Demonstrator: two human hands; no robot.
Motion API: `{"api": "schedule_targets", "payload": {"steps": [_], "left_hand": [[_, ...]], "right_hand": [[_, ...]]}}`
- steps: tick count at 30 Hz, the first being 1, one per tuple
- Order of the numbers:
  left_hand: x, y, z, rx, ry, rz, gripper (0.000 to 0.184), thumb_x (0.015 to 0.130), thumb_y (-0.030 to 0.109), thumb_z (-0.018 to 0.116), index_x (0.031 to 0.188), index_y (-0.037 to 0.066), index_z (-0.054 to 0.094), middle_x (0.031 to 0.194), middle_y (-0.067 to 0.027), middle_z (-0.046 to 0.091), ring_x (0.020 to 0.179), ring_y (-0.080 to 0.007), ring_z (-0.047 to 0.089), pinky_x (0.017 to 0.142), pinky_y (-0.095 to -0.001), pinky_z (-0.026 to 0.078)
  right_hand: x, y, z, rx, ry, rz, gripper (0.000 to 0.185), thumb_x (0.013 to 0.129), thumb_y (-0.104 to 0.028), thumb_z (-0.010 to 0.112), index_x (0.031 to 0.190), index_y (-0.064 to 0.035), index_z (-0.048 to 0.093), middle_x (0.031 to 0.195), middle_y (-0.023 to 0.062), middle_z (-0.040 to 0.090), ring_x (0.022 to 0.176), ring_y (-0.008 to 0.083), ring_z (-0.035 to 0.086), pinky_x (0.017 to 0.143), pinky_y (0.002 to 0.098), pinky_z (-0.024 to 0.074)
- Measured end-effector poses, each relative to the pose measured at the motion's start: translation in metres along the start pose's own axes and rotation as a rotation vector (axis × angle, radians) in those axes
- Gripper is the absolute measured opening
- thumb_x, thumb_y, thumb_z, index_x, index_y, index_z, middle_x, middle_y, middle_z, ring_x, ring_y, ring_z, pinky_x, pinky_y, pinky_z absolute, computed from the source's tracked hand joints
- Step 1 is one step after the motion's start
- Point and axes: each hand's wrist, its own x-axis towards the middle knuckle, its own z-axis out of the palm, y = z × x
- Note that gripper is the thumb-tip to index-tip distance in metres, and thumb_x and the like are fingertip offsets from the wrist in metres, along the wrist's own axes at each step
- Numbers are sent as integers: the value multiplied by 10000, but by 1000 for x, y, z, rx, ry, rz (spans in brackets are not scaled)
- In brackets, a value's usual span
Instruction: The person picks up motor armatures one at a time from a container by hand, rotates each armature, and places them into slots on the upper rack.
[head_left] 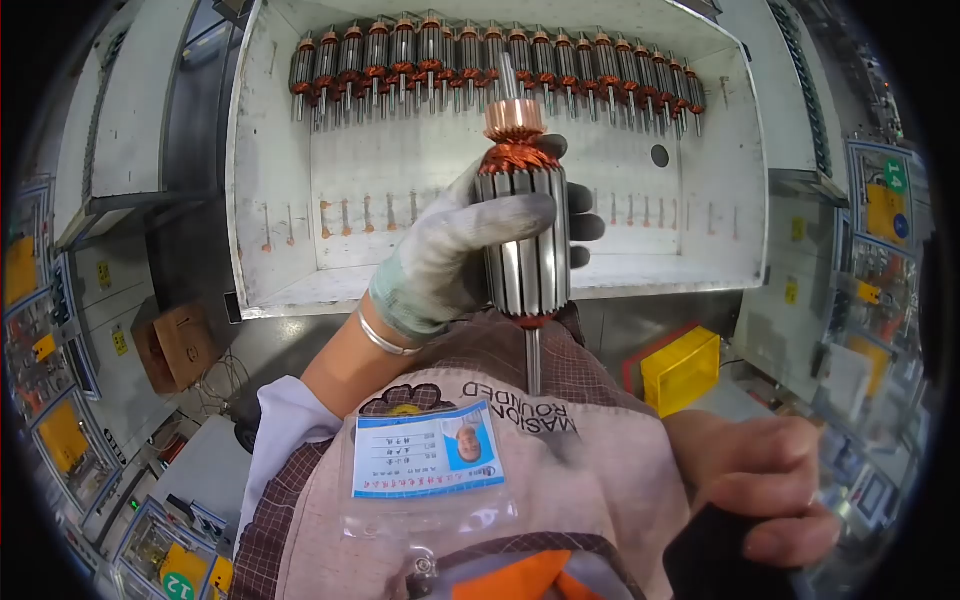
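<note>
My left hand (455, 235), in a white-and-grey glove, is wrapped round the laminated steel body of a motor armature (525, 240). The armature stands nearly upright, its copper commutator and thin shaft at the top, orange windings below them and a longer shaft pointing down at my apron. My right hand (765, 480), bare and slightly blurred, is at the lower right with its fingers curled. A black item (725, 555) lies against its underside; whether the fingers grip it or something else is hidden.
A large white tray (500, 295) lies ahead, with a row of several armatures (430, 60) along its far side. A yellow bin (682, 372) is on the right below the tray and a cardboard box (182, 348) on the left. An ID badge (430, 450) hangs on the apron.
</note>
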Motion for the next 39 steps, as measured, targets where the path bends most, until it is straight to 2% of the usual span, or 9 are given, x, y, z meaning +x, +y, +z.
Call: {"api": "schedule_targets", "payload": {"steps": [5, 16, 19, 22, 26, 29, 33, 35, 39], "left_hand": [[-11, -11, -6, 3, -112, -48, 645, 761, 124, 626, 1300, 38, 281, 1134, -202, 505, 1020, -349, 550, 796, -423, 502], [-23, -10, 0, 202, 35, -18, 621, 722, 96, 703, 1238, 27, 365, 999, -128, 572, 878, -239, 612, 763, -364, 514], [-22, -21, -13, 315, 126, 80, 715, 662, 252, 759, 1233, 19, 397, 988, -144, 579, 846, -298, 631, 722, -390, 543], [-23, -17, -3, 334, 109, 46, 703, 650, 244, 768, 1217, 27, 414, 957, -132, 586, 811, -284, 637, 699, -383, 547], [-19, -20, -10, 416, 143, 44, 657, 663, 222, 756, 1198, 25, 429, 910, -106, 591, 771, -237, 633, 671, -360, 544], [-17, -22, -12, 457, 154, 61, 558, 677, 141, 741, 1150, 20, 470, 887, -25, 551, 816, -122, 561, 728, -286, 477], [-22, -22, -12, -117, -45, -119, 611, 739, 156, 665, 1256, 16, 372, 1049, -122, 566, 960, -204, 566, 836, -329, 459], [-22, -24, -15, -45, -122, -26, 654, 770, 148, 627, 1319, 21, 295, 1138, -161, 537, 1042, -232, 537, 901, -341, 428], [-22, -22, -18, 421, -85, -19, 649, 776, 159, 637, 1314, 20, 303, 1142, -134, 522, 1020, -227, 534, 879, -319, 431]], "right_hand": [[-1, -3, 0, -9, 9, -15, 291, 742, -46, 635, 729, -126, 356, 776, -63, 388, 450, 65, 421, 516, 274, 220], [-2, -10, 0, 28, 63, -18, 269, 763, -81, 616, 725, -129, 354, 728, -76, 378, 434, 53, 413, 511, 261, 221], [-1, -9, -3, 74, 55, -22, 267, 759, -85, 621, 729, -128, 360, 718, -77, 382, 427, 50, 417, 498, 257, 220], [-3, -8, -3, 67, 67, -26, 271, 748, -77, 631, 732, -127, 365, 719, -79, 389, 424, 48, 423, 486, 252, 217], [-4, -6, -4, 82, 61, -32, 282, 729, -59, 644, 732, -126, 370, 732, -77, 397, 428, 48, 429, 482, 249, 216], [-3, -7, -4, 69, 58, -30, 288, 720, -54, 652, 733, -124, 373, 746, -76, 403, 429, 51, 430, 477, 249, 214], [-5, -6, -5, 45, 51, -42, 287, 717, -57, 657, 735, -119, 378, 755, -76, 412, 431, 53, 436, 464, 253, 212], [-5, -7, -7, 60, 21, -38, 285, 715, -55, 658, 737, -116, 380, 755, -77, 415, 435, 52, 444, 459, 254, 212], [-3, -8, -6, 60, -10, -17, 283, 712, -51, 660, 743, -114, 386, 754, -78, 416, 445, 51, 459, 455, 253, 214]]}}
